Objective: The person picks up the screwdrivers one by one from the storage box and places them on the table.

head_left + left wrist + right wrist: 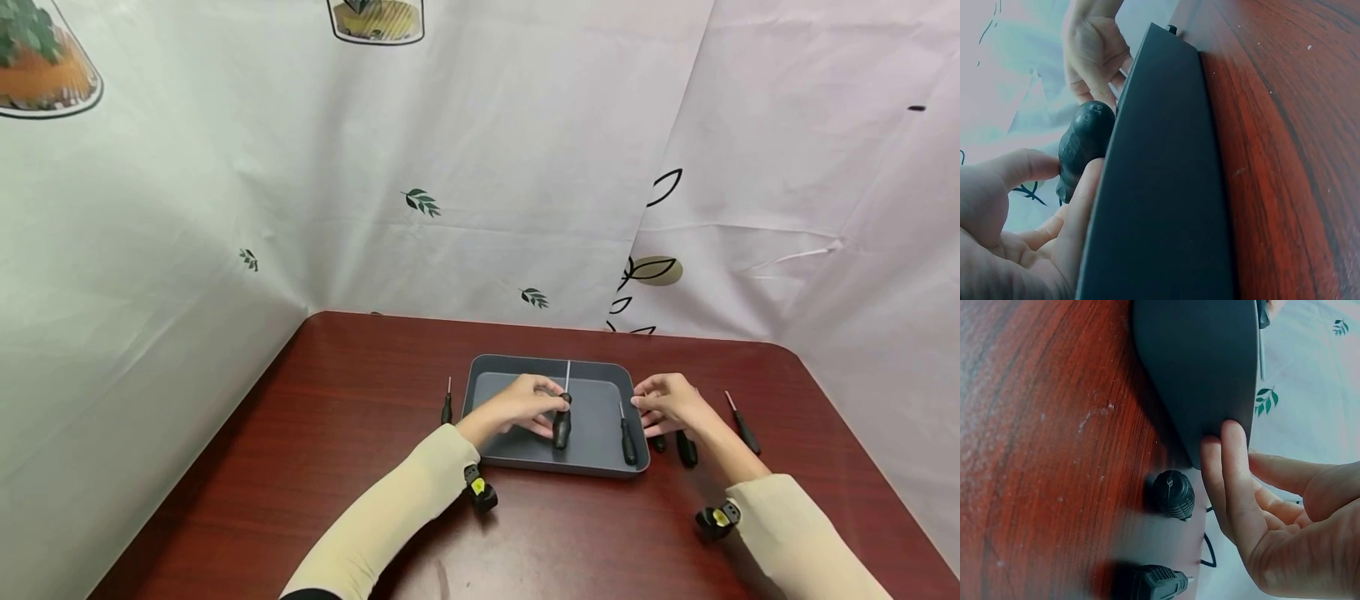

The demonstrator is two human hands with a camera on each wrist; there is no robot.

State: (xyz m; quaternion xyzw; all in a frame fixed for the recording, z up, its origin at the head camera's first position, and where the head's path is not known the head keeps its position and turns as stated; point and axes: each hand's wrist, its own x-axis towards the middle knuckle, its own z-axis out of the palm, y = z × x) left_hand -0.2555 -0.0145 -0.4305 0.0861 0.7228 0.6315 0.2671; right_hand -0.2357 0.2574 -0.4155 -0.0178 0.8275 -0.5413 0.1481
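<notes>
Over the grey tray (pixel 525 463), my left hand (pixel 525 402) pinches a black-handled screwdriver (pixel 562 423) between thumb and fingers. Its shaft points to the far rim. In the left wrist view, the butt of the screwdriver handle (pixel 1088 128) faces the camera beside the tray wall (pixel 1160 187). My right hand (pixel 670 402) grips the tray's right edge: in the right wrist view its fingers (pixel 1235 456) lie on the outer wall and the thumb is at the rim. A smaller screwdriver (pixel 628 440) lies inside the tray along the right side.
Right of the tray lie several more screwdrivers: one stubby black handle (pixel 659 442) close to the wall, a thicker handle (pixel 686 450) partly under my right wrist, and one with a reddish shaft (pixel 742 425). Another screwdriver (pixel 447 404) lies left of the tray. Patterned white cloth (pixel 480 167) hangs behind the table.
</notes>
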